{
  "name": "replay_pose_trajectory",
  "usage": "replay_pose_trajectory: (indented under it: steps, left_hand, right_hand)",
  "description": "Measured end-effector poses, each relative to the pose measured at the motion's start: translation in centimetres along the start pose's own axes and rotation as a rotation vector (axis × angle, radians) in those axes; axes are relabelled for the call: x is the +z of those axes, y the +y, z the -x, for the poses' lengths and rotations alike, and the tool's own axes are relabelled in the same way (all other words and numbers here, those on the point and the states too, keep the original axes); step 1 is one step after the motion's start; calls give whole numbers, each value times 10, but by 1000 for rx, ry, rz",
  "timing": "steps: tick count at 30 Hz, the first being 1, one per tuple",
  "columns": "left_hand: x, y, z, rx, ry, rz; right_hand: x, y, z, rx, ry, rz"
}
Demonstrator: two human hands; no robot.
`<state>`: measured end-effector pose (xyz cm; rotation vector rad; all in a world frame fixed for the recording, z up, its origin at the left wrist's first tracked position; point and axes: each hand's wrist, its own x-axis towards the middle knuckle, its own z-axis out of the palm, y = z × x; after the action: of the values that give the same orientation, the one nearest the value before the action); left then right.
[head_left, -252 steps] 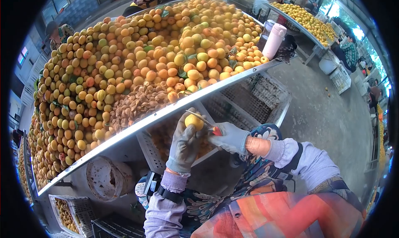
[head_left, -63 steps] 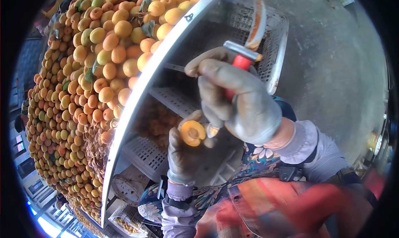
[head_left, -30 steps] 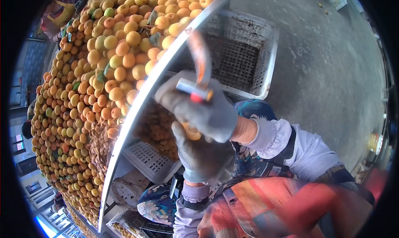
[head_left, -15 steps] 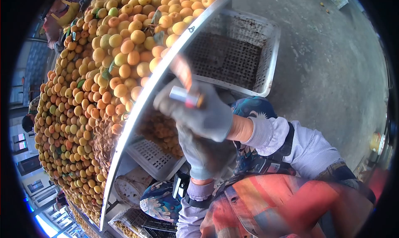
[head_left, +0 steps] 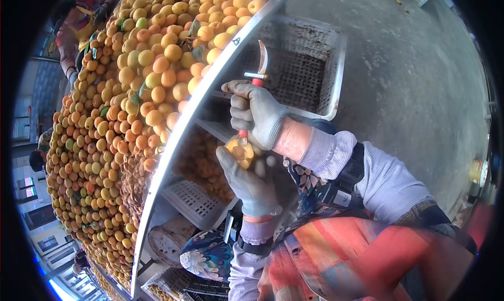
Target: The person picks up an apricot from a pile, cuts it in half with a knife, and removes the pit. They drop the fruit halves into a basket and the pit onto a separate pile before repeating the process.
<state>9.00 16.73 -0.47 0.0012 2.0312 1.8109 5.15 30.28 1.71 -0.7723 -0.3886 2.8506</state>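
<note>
My right hand [head_left: 257, 112], in a grey glove, is closed around the red handle of a curved-blade knife [head_left: 263, 59]. The hooked blade points up, away from the fruit, with a small metal crosspiece at its base. The handle's lower end sticks out below the fist and meets a cut-open apricot [head_left: 239, 153]. Cupped under that fruit is my gloved left hand [head_left: 247, 180], its thumb and fingers around it. To the left, a big heap of whole apricots [head_left: 152, 80] lies on a table with a pale metal rim [head_left: 176, 138].
A dirty white plastic crate [head_left: 338, 75] stands beyond my right hand. Below the table edge are another white crate [head_left: 191, 202], a heap of brownish pieces [head_left: 202, 164] and a round bucket [head_left: 167, 244]. A person [head_left: 79, 28] works across the heap. Grey concrete floor [head_left: 409, 91] lies at right.
My hands were blurred and crossing, the right over the left. Now the right fist has turned so the blade points up, and the left hand shows below it with the cut apricot.
</note>
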Motion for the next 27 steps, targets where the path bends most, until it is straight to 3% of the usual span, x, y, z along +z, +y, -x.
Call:
replay_pose_trajectory:
  steps: [4,6,7,9,14,16,18,20,21,22,25,26,27]
  left_hand:
    - [3,-12,-10,223,20,-87]
    - [1,-3,-21,253,-224,-87]
    - [4,5,-22,249,-234,-87]
    - [15,23,-28,-286,-190,687]
    - [21,22,-47,-220,-323,617]
    - [16,17,-56,-466,-531,1046]
    - [27,18,-57,-437,-519,1060]
    - [32,16,-61,-193,-543,750]
    - [31,19,-62,-388,-531,925]
    - [22,6,-70,-402,-530,925]
    - [-1,24,-69,-156,-363,776]
    - [-5,40,-78,10,-328,619]
    - [-22,62,-71,58,-217,345]
  right_hand:
    - [-7,-4,-7,15,-19,-144]
    - [-4,-8,-10,-59,14,-106]
    - [-2,-8,-10,-123,54,-71]
    - [8,-14,-3,-199,79,-14]
    - [-8,-37,-16,-248,76,-165]
    - [-9,-39,-13,-276,78,-108]
    - [-4,-42,-7,-317,81,-56]
    - [-2,-43,-6,-349,73,-5]
    - [-3,-46,-7,-370,91,-21]
    - [-4,-49,-8,-389,104,-37]
    - [-13,-51,-10,-384,48,-19]
    - [-16,-49,-11,-366,7,12]
    - [-16,-48,-12,-357,3,8]
